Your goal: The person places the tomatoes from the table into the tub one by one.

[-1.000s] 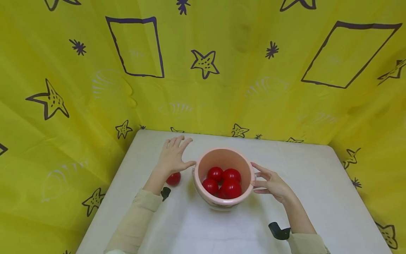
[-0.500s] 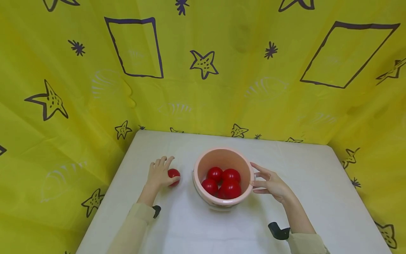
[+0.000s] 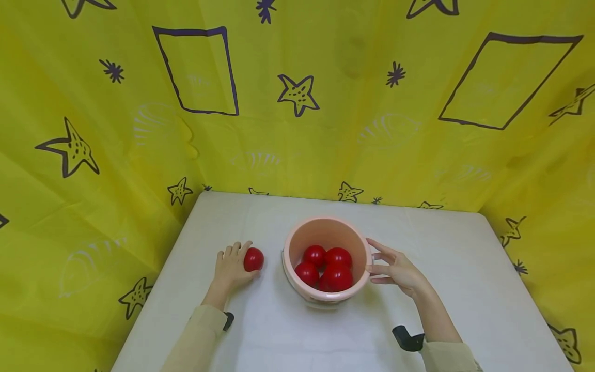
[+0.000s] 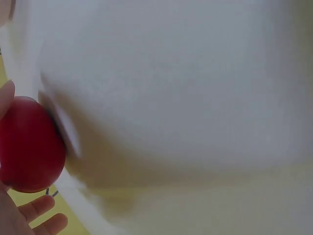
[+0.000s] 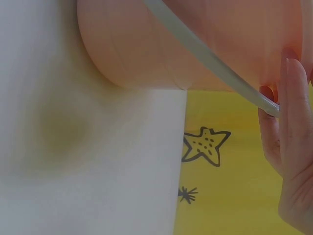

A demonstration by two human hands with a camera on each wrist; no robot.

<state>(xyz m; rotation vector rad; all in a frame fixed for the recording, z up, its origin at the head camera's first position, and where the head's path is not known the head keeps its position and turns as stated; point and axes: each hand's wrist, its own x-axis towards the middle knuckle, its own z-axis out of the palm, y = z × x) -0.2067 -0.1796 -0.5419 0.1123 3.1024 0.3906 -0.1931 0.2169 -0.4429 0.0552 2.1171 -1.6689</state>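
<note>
On the white table, a red ball (image 3: 253,259) sits left of a pink bucket (image 3: 297,243). My left hand (image 3: 231,269) holds this ball, thumb on its near side and fingers along the far side. The left wrist view shows the smooth ball (image 4: 30,147) between thumb and fingers, low over the tabletop. Several more red balls (image 3: 338,277) lie inside the upright bucket. My right hand (image 3: 403,271) touches the bucket's right side near the rim with fairly straight fingers. In the right wrist view, those fingers (image 5: 297,93) rest by the end of the pale bucket handle (image 5: 210,58).
The white table (image 3: 288,341) ends at yellow curtains (image 3: 325,144) with dark star drawings, at the back and both sides. Dark wrist mounts (image 3: 409,338) sit at both sleeves.
My left hand has left the bucket's left edge, moved left and toward me, and closed round the ball. My right hand and the bucket have stayed in place.
</note>
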